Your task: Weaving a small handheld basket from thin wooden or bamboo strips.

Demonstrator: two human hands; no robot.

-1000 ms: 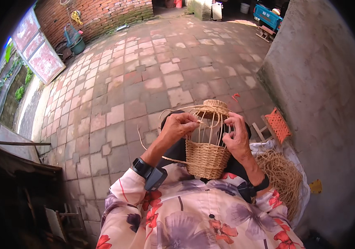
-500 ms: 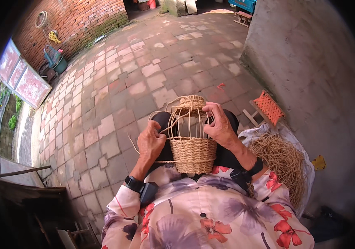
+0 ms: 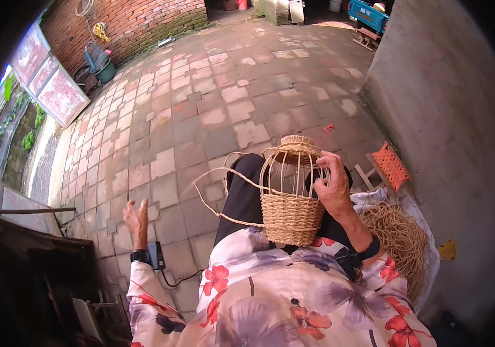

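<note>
On the person's lap stands a half-woven, tan wicker basket [image 3: 291, 199] with bare upright ribs and a small woven cap. It looks light and springy; the dense lower band seems the firm place to grip, the thin ribs bend. The right hand [image 3: 333, 188] curls around the ribs. The left hand [image 3: 136, 218] hangs open, empty, off to the side, near a loose cane strand [image 3: 215, 182] looping out over the brick paving [image 3: 201, 104].

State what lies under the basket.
The basket rests on the person's lap, on dark trousers and a floral shirt. The right hand steadies it. Its base is hidden.
</note>
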